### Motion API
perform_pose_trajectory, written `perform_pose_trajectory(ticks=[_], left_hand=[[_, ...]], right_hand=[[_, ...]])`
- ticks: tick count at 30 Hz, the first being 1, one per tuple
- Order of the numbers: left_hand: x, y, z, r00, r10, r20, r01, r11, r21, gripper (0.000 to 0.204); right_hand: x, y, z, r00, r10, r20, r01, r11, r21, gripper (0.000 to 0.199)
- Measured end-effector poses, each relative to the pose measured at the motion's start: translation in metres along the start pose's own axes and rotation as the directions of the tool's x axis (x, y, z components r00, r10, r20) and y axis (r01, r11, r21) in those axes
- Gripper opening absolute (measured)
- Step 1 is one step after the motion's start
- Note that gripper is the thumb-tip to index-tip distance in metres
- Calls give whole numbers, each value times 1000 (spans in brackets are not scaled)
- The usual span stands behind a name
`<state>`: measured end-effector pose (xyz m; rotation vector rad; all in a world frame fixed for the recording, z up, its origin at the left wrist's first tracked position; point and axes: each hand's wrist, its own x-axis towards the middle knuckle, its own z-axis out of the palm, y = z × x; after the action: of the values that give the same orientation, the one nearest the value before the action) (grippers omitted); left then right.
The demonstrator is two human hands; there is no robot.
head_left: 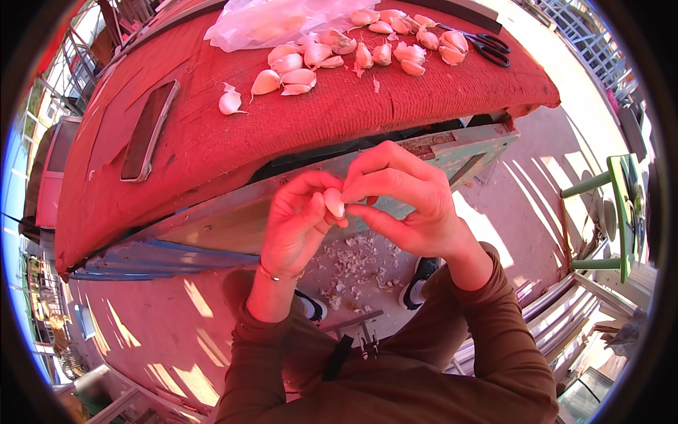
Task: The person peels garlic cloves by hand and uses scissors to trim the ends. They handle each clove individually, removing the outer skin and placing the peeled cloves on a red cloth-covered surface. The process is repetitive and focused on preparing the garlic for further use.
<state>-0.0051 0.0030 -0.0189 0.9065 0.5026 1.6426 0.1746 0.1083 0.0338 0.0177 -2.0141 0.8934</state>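
Left hand (293, 230) half curled, thumb and fingers pinching one small pale garlic clove (333, 201) in front of the chest, short of the red cloth-covered table (212, 152); right hand (417, 198) bent in, thumb and forefinger nearly together at the clove's edge, whether gripping any skin cannot tell. Pale papery flakes (357, 261) strewn on the floor between the shoes suggest a fair amount of peeling done; left, by my judgement: this clove, plus the loose pinkish-white cloves (288, 63) along the table's far side, many apparently in their skins.
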Motion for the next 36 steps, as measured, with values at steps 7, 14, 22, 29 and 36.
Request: perform_pose_trajectory(ticks=[7,14,22,29,36], left_hand=[[1,-4,4,999,-44,-31,43,998,-37,29],[1,-7,2,999,-23,-29,21,996,-83,27],[1,-8,4,999,-19,-48,15,996,-87,27],[-3,-5,1,1000,28,14,-24,969,-247,28],[-3,42,37,923,368,111,-384,886,260,28]], right_hand=[[-1,3,1,999,-40,16,41,997,-65,33],[-1,5,2,998,-60,-9,59,995,-79,26],[0,4,3,999,-22,-32,21,999,-42,22],[-5,1,-12,993,121,4,-121,993,-17,16],[7,-6,-19,957,198,-214,-191,980,53,12]])
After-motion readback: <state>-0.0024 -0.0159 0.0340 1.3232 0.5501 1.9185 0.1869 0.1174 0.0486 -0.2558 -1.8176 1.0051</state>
